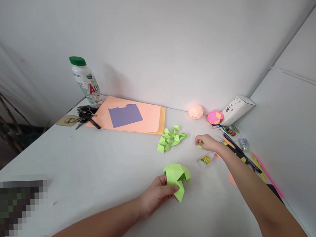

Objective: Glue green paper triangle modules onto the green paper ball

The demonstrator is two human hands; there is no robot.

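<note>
Head view: green paper shell (174,172) in my left hand (157,194), front centre of the table (110,165).
Long axis runs from domed top to pointed flap, tip toward me; the notch faces right. My left forearm enters from lower left, thumb and fingers pinching the shell. My right hand (207,142), reaching forward, pinches a small green piece (199,146) near the glue bottle (206,160).

Hands: two, left hand (159,193) and right hand (208,143). Green faceted shell (174,171): one. Loose green folded pieces (168,141): more than ten; overlap prevents an exact count. Green piece (199,146) in the right hand: one. Glue bottle (206,159): one. Faceted paper balls: two, a peach ball (195,111) and a pink-and-yellow ball (214,117). White carton (236,110): one. Green-capped bottle (87,83): one. Purple sheet (125,116): one. Key bunch (85,113): one.
</note>
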